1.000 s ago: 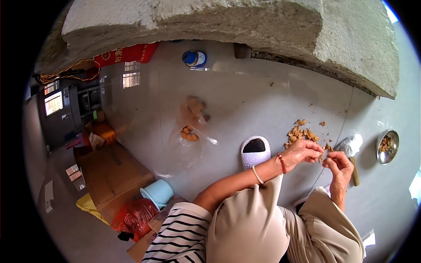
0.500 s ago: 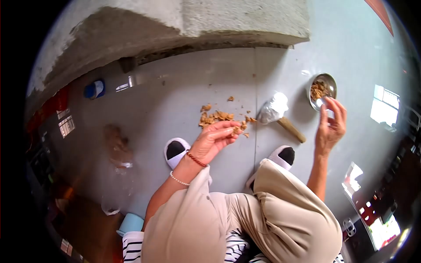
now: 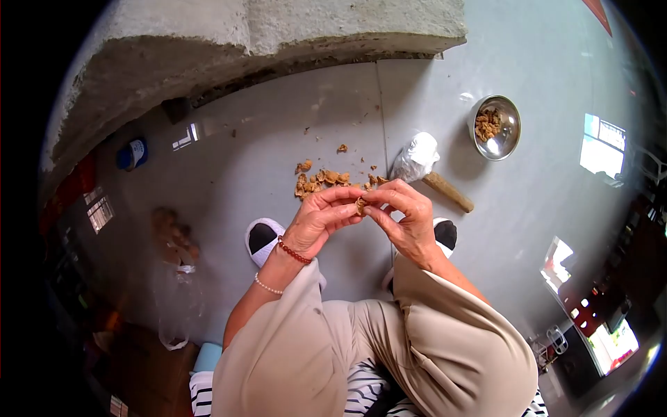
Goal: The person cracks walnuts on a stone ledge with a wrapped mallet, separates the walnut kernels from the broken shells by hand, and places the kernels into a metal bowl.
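Two bare hands, brought together at the fingertips above a grey tiled floor (image 3: 243, 174).
Left hand (image 3: 321, 217): fingers nearly closed, thumb and fingertips pinching one side of a small brown nut piece (image 3: 360, 205); red-bead bracelet (image 3: 294, 251) and white-bead bracelet (image 3: 268, 285) on the arm.
Right hand (image 3: 408, 217): thumb and forefinger pinched on the other side of the same piece, remaining fingers curled.
Nut piece: held off the floor between the hands, near the scattered brown shell fragments (image 3: 326, 178) lying just beyond them.
One hammer (image 3: 449, 192), lying flat beside the fragments; wooden handle, head wrapped in white.
One steel bowl (image 3: 511, 126), farther right, part-filled with brown pieces (image 3: 488, 125).
One clear plastic bag (image 3: 179, 299), well to the left; brown contents blurred.
One blue-and-white container (image 3: 132, 154), near the concrete block (image 3: 278, 28).
Two pale slippers, worn, one below each hand.
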Demonstrator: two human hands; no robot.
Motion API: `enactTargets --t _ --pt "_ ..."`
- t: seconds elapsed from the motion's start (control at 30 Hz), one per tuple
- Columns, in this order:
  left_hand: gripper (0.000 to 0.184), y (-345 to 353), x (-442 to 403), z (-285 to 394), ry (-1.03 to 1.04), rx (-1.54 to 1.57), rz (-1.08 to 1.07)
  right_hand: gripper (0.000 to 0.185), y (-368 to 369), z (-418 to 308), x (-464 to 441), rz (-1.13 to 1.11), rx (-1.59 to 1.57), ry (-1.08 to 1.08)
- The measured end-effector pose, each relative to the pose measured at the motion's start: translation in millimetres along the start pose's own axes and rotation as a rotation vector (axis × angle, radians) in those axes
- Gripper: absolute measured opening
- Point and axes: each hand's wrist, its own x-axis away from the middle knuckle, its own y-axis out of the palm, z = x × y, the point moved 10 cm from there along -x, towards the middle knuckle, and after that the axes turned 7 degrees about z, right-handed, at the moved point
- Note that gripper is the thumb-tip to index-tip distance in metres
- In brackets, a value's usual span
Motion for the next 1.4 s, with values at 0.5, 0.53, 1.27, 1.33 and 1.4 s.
enactTargets --t 0.5,0.53,1.27,1.33,1.4 --pt "0.025 4.5 4.1 -5.3 -0.081 -0.180 -0.053 0.011 16.4 22.2 5.1 -0.336 -0.158 0.243" --pt "0.024 4.3 3.8 -8.1 -0.105 -0.144 -0.052 0.011 16.9 22.7 5.4 -0.349 -0.134 0.244" --pt "0.018 12.5 2.8 24.7 0.178 -0.501 -0.057 0.013 14.7 8.3 10.1 -0.156 -0.084 0.006" --pt "0.018 12.5 4.4 24.2 0.167 -0.463 -0.017 0.014 14.2 8.2 8.5 -0.132 -0.151 0.033" --pt "0.018 10.5 5.1 20.6 0.146 -0.472 -0.018 0.015 16.1 11.7 9.3 -0.154 -0.159 0.055"
